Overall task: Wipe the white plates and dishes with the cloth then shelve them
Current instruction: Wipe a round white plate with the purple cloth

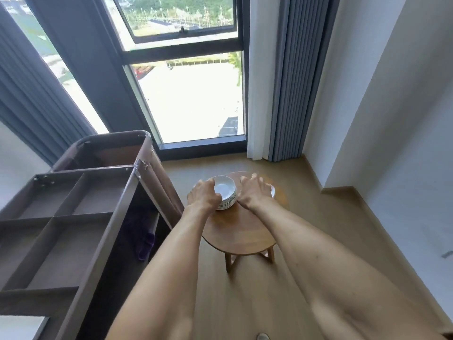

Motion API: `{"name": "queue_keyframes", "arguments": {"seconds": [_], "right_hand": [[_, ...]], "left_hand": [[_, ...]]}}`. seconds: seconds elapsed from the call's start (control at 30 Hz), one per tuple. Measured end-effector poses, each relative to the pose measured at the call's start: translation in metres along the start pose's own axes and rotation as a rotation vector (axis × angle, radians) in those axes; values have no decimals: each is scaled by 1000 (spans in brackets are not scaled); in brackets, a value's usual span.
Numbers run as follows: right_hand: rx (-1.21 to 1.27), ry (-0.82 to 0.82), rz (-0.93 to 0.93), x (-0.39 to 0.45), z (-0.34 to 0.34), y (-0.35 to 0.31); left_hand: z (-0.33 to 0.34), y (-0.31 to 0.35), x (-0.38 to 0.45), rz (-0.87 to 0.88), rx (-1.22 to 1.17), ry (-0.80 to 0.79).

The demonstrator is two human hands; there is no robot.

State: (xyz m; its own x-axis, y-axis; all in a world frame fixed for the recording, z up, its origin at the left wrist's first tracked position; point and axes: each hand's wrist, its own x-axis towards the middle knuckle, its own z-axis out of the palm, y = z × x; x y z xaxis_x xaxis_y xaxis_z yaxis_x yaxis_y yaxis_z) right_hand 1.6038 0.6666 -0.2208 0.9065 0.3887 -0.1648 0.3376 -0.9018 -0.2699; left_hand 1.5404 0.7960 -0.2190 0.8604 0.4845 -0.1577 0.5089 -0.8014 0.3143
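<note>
A stack of several small white dishes (226, 192) stands at the far side of a round wooden stool (239, 231). My left hand (204, 195) grips the stack's left rim, fingers curled over the top dish. My right hand (255, 192) is just right of the stack, its fingers curled down over another white plate (272, 191), of which only a sliver of rim shows. A purple cloth (144, 239) hangs inside the brown fabric shelf unit (81, 217) on the left.
The shelf unit has several open compartments on top, and its right edge is close to the stool. Behind the stool are a floor-length window (196, 101) and grey curtains (289, 94). A white wall (392, 119) runs along the right. Wooden floor surrounds the stool.
</note>
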Motion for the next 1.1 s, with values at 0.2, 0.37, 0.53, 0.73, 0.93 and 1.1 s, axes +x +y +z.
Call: {"name": "queue_keyframes", "arguments": {"seconds": [0.2, 0.37, 0.53, 0.73, 0.93, 1.1], "right_hand": [[19, -10, 3, 119, 20, -8], [39, -21, 5, 173, 26, -33], [134, 26, -26, 211, 53, -58], [255, 235, -46, 258, 149, -55], [78, 315, -145, 294, 242, -18], [171, 345, -104, 318, 305, 4]], "left_hand": [[11, -9, 119, -26, 6, 25], [9, -13, 174, -17, -38, 11], [28, -35, 213, -26, -182, 84], [114, -85, 246, -70, -334, 304], [200, -112, 283, 47, -199, 333], [263, -132, 304, 64, -176, 323]]}}
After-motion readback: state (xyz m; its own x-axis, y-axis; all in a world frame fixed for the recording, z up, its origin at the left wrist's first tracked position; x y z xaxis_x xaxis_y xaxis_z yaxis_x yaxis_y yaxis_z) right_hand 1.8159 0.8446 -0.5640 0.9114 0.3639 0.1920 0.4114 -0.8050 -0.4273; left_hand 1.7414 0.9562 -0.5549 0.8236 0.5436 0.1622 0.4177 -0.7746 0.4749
